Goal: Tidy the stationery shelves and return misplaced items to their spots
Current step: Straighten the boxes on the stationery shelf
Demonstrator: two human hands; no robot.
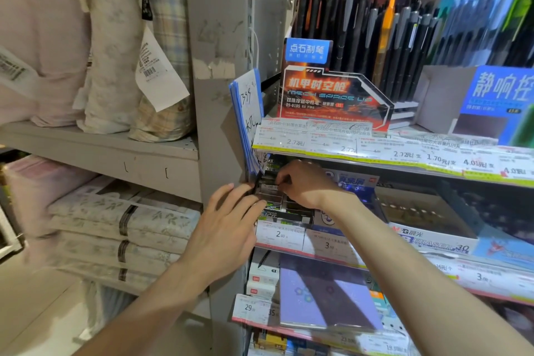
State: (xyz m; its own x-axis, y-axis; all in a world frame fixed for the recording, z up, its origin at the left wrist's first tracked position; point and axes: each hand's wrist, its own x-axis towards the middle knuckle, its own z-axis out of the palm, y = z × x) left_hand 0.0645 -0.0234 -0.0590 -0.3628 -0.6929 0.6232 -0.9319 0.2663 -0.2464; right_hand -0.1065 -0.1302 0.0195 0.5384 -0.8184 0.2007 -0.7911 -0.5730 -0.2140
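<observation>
Nearest, at six o'clock, the left hand [228,228] lies with straight fingers against the side of a small dark cardboard display box of packeted stationery [281,205], likely steadying it. Just past it, toward one o'clock, the right hand [303,185] curls over the packets, apparently pinching one to seat it. Farther, at twelve o'clock, black pens [361,37] stand racked upright.

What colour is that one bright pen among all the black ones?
Orange; the pen shows in the head view.
</observation>
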